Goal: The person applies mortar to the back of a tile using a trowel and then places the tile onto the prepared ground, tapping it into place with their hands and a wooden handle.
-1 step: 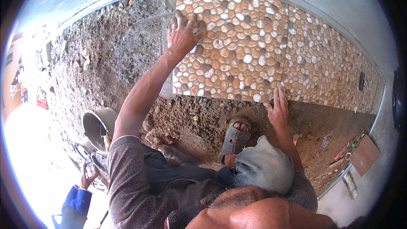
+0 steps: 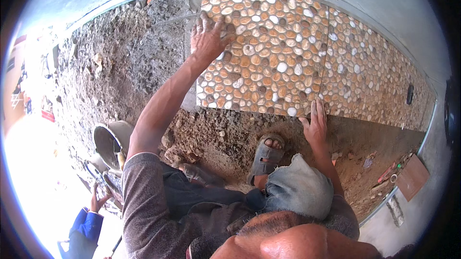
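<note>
A large floor tile (image 2: 269, 43) with a brown, orange and white pebble pattern lies against the far wall. My left hand (image 2: 207, 40) rests over its left edge, fingers spread, the fingertips near the far left corner. At the tile's near edge, close to the seam with a second pebble-patterned tile (image 2: 370, 67), is my right hand (image 2: 315, 125). Its fingers stretch forward onto the surface while the thumb stands apart by the edge. Neither hand is wrapped around anything. What lies beneath the tile is hidden.
Rough grey mortar (image 2: 158, 48) spreads left of the tile, with loose soil (image 2: 216, 134) in front. A bucket (image 2: 113, 146) stands at left. A dark object (image 2: 409, 94) lies on the right tile. Tools (image 2: 385, 173) and a brown tile piece (image 2: 413, 176) lie at right. Another person's hand (image 2: 98, 201) shows lower left.
</note>
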The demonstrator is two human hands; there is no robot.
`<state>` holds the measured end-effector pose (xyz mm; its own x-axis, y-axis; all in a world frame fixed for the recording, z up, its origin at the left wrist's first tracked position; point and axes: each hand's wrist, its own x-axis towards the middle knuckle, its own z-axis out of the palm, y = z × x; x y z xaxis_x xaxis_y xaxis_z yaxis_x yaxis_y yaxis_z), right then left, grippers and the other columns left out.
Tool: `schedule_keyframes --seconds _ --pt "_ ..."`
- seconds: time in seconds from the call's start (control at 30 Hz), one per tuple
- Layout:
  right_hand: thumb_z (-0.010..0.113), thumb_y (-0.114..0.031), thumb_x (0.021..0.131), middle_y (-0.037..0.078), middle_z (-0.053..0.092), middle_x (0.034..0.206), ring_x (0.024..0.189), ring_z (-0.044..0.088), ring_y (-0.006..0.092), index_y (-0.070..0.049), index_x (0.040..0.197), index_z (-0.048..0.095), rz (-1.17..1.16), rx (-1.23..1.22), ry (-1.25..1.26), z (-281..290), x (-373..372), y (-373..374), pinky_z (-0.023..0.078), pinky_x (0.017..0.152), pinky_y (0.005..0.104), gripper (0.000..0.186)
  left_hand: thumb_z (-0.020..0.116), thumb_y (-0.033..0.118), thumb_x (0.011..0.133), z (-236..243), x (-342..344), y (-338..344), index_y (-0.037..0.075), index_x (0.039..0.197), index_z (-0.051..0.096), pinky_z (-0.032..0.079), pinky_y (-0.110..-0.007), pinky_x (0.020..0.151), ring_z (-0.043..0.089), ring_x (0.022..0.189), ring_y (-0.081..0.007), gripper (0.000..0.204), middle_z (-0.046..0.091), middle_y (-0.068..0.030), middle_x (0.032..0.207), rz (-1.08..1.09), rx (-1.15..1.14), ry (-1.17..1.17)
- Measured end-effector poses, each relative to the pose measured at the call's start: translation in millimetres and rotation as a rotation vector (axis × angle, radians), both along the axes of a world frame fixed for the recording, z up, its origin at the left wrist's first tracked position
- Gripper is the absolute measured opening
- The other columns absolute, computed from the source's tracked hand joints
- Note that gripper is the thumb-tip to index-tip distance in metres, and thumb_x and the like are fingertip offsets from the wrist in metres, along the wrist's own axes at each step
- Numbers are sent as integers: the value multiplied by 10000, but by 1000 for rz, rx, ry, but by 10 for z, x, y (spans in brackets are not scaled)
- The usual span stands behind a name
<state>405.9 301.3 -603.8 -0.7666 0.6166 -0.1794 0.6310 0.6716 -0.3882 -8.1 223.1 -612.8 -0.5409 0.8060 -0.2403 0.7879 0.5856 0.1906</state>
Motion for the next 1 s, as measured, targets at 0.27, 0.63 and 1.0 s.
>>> schedule_keyframes --seconds 0.27,0.63,1.0 --pt "706 -161 724 206 306 1388 1272 306 395 33 1330 332 28 -23 -9 55 -64 49 295 1029 475 739 529 600 791 -60 -113 35 200 1375 346 234 -516 1053 258 1273 -490 732 189 -365 1378 -52 -32 17" --pt "689 -162 747 211 309 1380 1276 303 389 26 1329 329 30 -4 -38 52 -75 58 287 1036 475 710 663 506 731 116 -169 144 116 1417 220 211 -521 1058 226 1244 -561 905 139 -491 1291 -81 -156 -157" --pt "684 -230 756 199 276 1405 1294 286 371 -2 1369 265 21 -75 -119 8 -19 85 305 1028 463 777 706 491 683 171 -236 165 64 1402 234 305 -546 977 327 1186 -564 960 179 -502 1272 -156 -178 -99"
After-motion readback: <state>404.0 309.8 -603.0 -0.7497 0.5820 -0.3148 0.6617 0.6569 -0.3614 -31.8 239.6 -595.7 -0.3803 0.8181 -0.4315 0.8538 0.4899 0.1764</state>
